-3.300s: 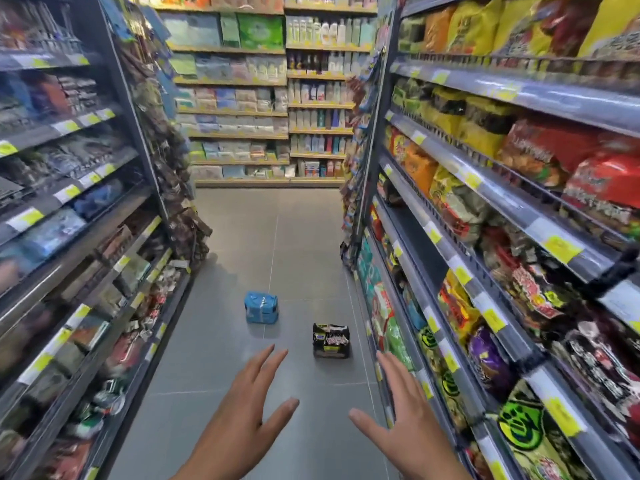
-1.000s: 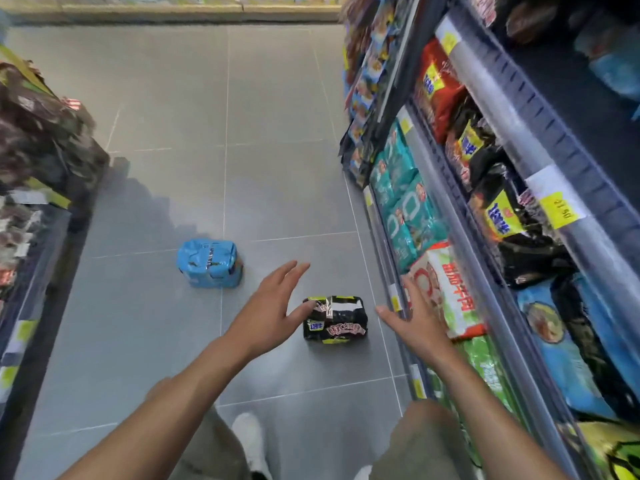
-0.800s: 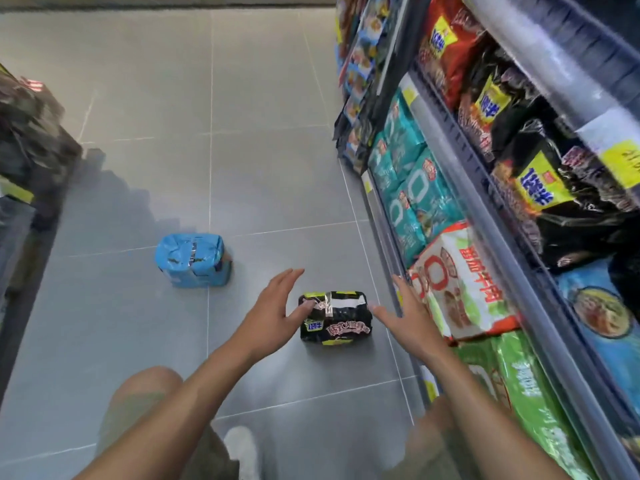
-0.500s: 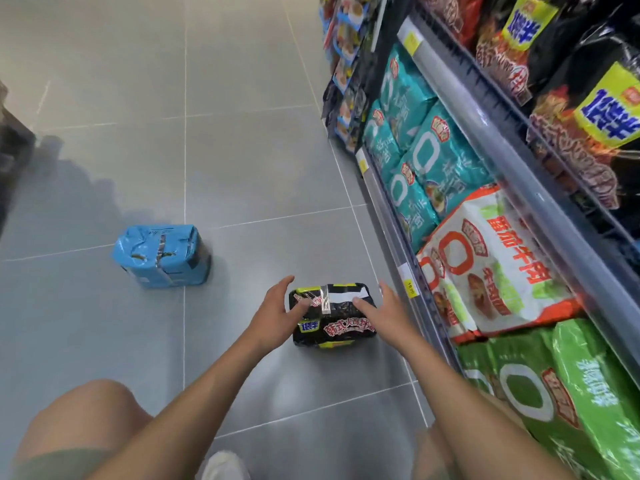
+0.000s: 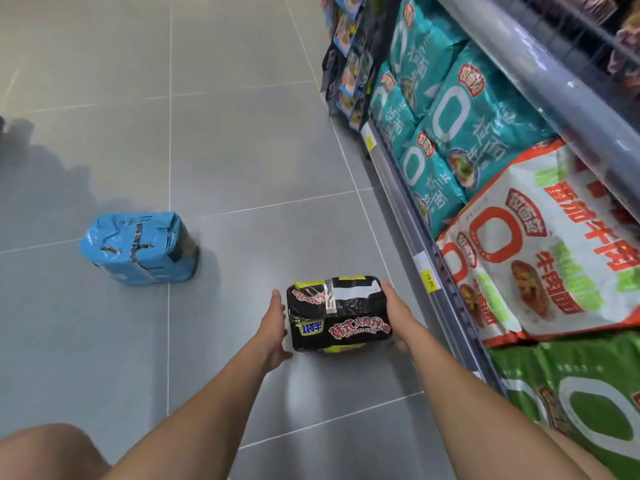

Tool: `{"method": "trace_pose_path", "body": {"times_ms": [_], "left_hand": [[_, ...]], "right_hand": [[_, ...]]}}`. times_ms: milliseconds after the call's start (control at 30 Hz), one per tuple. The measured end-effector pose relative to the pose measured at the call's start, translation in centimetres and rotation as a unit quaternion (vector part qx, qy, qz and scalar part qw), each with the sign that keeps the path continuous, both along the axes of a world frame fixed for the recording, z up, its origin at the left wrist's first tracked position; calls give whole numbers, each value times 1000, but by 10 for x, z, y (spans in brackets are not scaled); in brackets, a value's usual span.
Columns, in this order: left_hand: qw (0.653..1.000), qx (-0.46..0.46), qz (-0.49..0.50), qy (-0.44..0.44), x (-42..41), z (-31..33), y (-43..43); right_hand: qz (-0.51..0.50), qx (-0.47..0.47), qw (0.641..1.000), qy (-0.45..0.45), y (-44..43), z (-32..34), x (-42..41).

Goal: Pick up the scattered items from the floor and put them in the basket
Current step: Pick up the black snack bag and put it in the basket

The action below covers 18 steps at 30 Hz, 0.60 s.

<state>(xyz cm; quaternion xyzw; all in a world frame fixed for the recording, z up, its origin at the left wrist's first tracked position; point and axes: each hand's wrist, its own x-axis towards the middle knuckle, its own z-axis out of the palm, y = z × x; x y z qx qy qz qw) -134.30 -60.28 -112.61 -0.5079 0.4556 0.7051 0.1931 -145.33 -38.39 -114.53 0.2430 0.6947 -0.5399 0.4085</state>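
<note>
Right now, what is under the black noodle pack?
Only grey floor tile shows around the black noodle pack. Its underside is hidden; the left hand and right hand cover its sides.

Lit brightly and evenly from overhead. Pale glare patches on the glossy floor, low centre. Soft dark shadow at far left and right of the blue pack. Sharp mid-frame; bowed and stretched toward the edges. White sheen along the shelf rail.

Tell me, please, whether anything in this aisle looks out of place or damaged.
Two packs sit on the grey tiled floor instead of the shelves: a blue plastic-wrapped multipack, its wrap creased and taped, and a black plastic-wrapped noodle multipack between the left hand and right hand.
</note>
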Motion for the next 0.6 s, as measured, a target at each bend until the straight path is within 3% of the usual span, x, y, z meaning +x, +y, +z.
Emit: {"method": "trace_pose_path", "body": {"times_ms": [200, 367, 600], "left_hand": [[998, 55, -13, 33, -5, -3, 13], [997, 43, -52, 30, -8, 2, 9], [998, 8, -61, 8, -5, 87, 1]], "right_hand": [[-30, -67, 997, -29, -3, -9, 9], [-38, -88, 995, -33, -2, -2, 14], [-24, -91, 994, -50, -11, 81, 24]]}}
